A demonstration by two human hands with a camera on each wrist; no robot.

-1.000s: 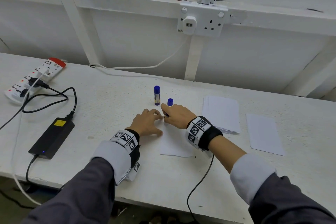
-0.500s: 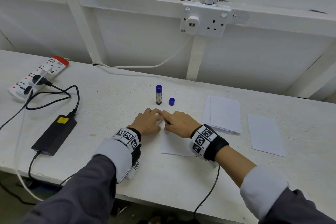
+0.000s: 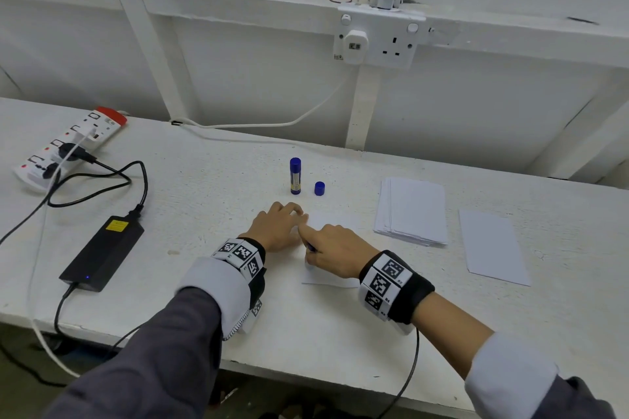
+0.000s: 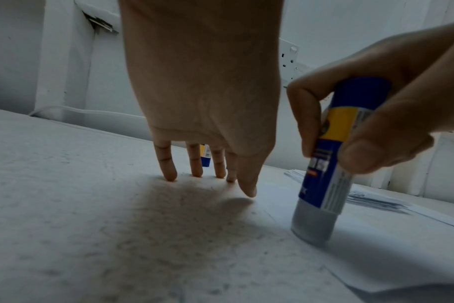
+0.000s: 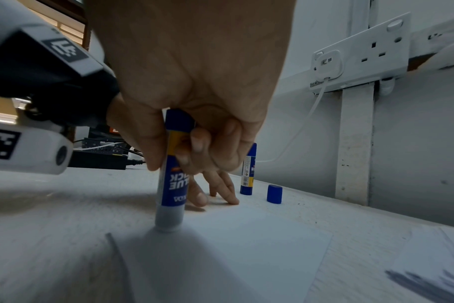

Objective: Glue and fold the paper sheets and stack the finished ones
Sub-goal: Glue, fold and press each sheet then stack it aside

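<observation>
Closest to the person, the working sheet [image 3: 328, 277] lies flat on the white surface [image 3: 204, 201], and the gluing is under way. The right hand [image 3: 335, 250] has its grip wrapped round a glue stick [image 5: 173, 178], thumb on one side and fingers on the other, with the tip pressed down on the sheet near its left edge. Just beside it, the left hand [image 3: 280, 228] holds nothing: fingers straight and spread, tips planted by the sheet's far left corner. Whether they all sit on the paper or partly on the bare surface is hard to tell.

So by the look of it this sheet is mid-glue, not yet folded. Folding it and moving it over are still to come.

Off to the right, a thick stack of sheets [image 3: 413, 211] sits with its edges slightly fanned, and beyond that to the right a single flat piece [image 3: 492, 245] lies apart. My read is that the single piece starts the finished pile and the thick stack is what remains, which would put the job near its beginning, but the pictures don't settle that.

Further back, a second glue stick [image 3: 295, 175] stands upright with its cap on, and a loose blue cap [image 3: 319, 188] stands just beside it, presumably off the stick in use.
</observation>
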